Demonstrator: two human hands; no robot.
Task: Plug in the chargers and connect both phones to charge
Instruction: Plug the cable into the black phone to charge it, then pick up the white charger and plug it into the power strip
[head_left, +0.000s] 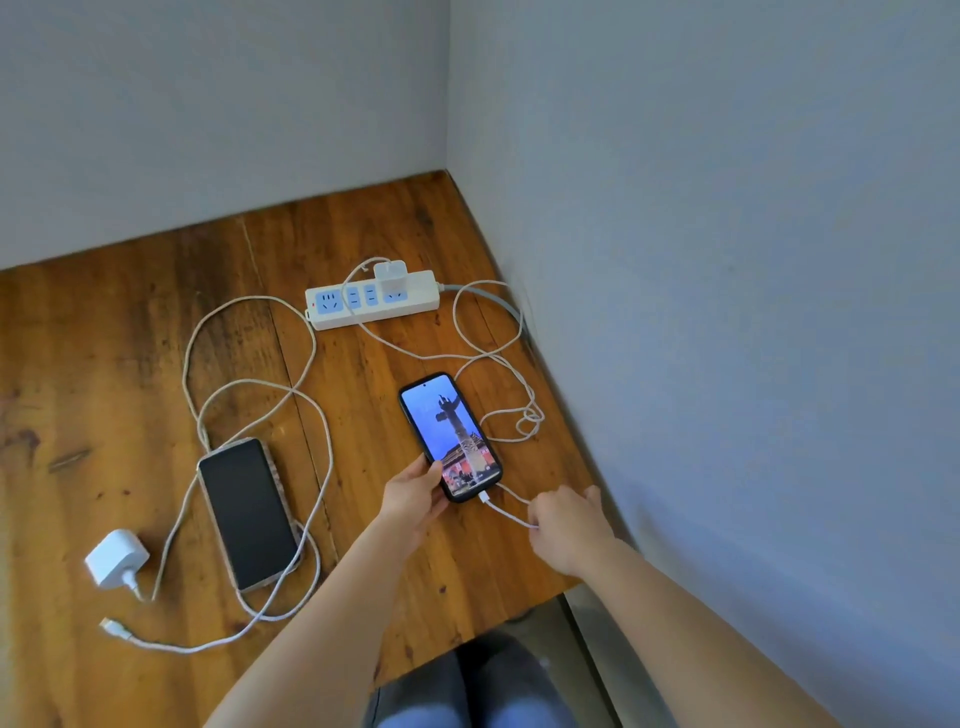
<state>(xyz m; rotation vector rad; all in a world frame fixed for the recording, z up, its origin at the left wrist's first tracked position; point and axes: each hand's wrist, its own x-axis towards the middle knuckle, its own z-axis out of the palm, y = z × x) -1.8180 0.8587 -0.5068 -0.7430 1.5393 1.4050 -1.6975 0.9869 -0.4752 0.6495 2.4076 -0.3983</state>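
Note:
A black phone (450, 434) with a lit screen lies on the wooden table (130, 364). My left hand (415, 493) grips its lower left corner. A white cable (467, 358) is plugged into its bottom end, and my right hand (563, 519) pinches that cable just beside the plug. The cable runs to a white charger (388, 278) seated in the white power strip (371, 300). A second phone (248, 514) with a dark screen lies to the left. A loose white charger (115, 558) and its cable's free plug (111, 626) lie near it.
Grey walls close the table's far side and right side. The second cable (249, 374) loops widely around the dark phone. The power strip's own cord (493, 293) runs off toward the right wall. My knees show below the table's front edge.

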